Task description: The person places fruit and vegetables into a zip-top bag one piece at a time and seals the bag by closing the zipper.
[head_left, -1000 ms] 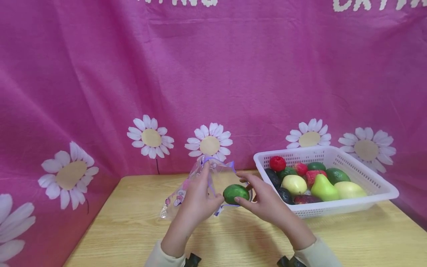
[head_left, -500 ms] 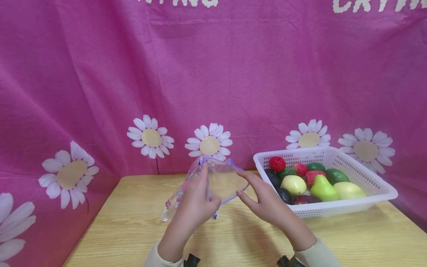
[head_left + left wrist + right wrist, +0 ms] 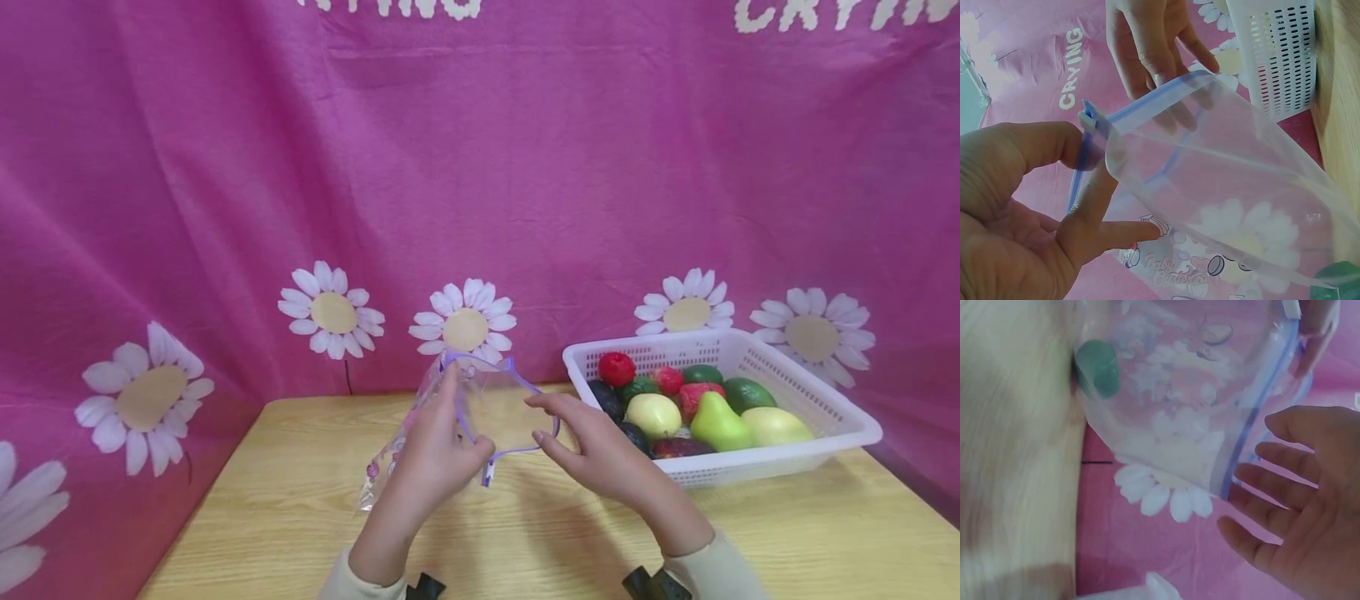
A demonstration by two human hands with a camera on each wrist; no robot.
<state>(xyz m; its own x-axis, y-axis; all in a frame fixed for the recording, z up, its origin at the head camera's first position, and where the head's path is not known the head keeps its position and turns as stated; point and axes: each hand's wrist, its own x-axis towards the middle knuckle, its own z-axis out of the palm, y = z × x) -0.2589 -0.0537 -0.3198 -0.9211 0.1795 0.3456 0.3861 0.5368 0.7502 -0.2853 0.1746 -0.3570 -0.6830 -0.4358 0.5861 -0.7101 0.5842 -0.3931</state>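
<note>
A clear zipper bag (image 3: 510,408), with purple-blue edging, a white slider and printed cartoon pictures, is spread wide at its mouth. My left hand (image 3: 431,458) pinches one side of the mouth near the slider, thumb outside and other fingers inside, as the left wrist view shows. At the opposite side is my right hand (image 3: 603,446), its fingers loosely bent and apart, fingertips right at the edging and holding nothing. Deep in the bag, at its bottom end by the table, lies a green oval fruit (image 3: 1097,369); in the head view the left hand hides it.
To the right stands a white plastic basket (image 3: 840,417) with several fruits, among them a green pear (image 3: 720,423), a pale yellow round fruit (image 3: 654,417) and red ones. Beneath is a wooden table (image 3: 300,500); a pink curtain (image 3: 480,167) with daisies hangs behind.
A second ago my right hand held the green fruit at the bag's mouth; it has let it go into the bag. My left hand has kept its hold on the bag.
</note>
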